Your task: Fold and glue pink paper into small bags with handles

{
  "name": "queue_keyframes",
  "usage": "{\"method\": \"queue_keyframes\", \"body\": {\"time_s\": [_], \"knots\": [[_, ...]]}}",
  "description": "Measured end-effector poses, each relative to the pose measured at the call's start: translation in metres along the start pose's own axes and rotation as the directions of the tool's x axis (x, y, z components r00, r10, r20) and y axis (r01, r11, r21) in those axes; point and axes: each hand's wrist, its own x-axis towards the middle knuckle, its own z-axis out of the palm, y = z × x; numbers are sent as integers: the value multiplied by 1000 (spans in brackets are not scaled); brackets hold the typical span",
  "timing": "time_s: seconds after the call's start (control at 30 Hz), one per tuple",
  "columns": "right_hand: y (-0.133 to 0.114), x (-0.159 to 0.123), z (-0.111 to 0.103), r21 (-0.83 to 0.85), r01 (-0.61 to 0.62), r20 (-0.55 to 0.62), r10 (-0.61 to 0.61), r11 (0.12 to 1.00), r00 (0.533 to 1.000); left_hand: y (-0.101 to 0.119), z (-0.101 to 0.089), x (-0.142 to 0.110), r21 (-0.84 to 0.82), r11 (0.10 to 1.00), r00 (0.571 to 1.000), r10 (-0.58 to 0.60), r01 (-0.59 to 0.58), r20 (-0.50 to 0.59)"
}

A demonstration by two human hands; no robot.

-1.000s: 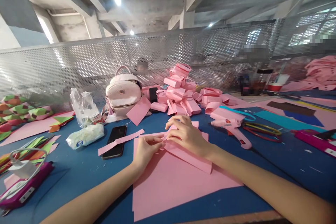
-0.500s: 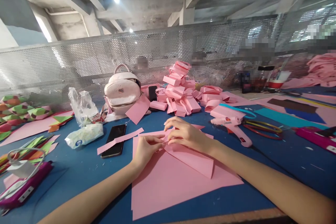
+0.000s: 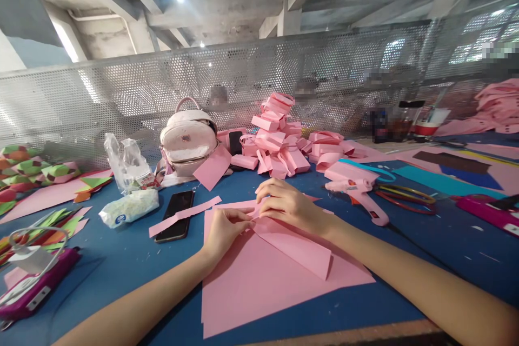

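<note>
A folded piece of pink paper [image 3: 298, 246] lies slantwise over flat pink sheets [image 3: 247, 292] in front of me. My left hand [image 3: 231, 224] pinches the folded paper's far left end between thumb and fingers. Against the same end, my right hand [image 3: 284, 205] presses with curled fingers, its thumb partly hidden. The folded paper's near right end stands slightly raised off the sheets. Left of my hands, a pink paper strip [image 3: 184, 216] rests across a black phone [image 3: 175, 232].
A pink glue gun [image 3: 360, 194] with its cord lies to the right. Folded pink paper pieces [image 3: 279, 140] are piled at the back, beside a white backpack [image 3: 188, 143]. A tissue pack [image 3: 130, 208] and a purple power strip [image 3: 40, 286] are on the left.
The folded paper's near end has shifted slightly right and toward me. Both hands keep their grip at its far end, with only small finger movement.
</note>
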Motion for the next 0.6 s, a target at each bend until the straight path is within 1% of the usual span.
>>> {"method": "queue_keyframes", "body": {"time_s": [0.13,0.33,0.43,0.53,0.6], "knots": [[-2,0,0,-13,27,-12,-27,1000,1000,0,0,0,6,1000,1000,-6,6,-3],[-8,4,-3,-99,85,18,-84,991,996,-1,1,0,2,1000,1000,1,-1,-2],[-12,6,-2,-253,123,7,-125,960,992,0,1,0,2,1000,1000,8,-8,-5],[-16,7,2,-452,176,70,-162,874,984,1,2,0,2,999,999,32,-32,-11],[-18,7,5,-532,195,93,-173,824,981,0,2,0,-2,998,998,59,-59,-22]]}}
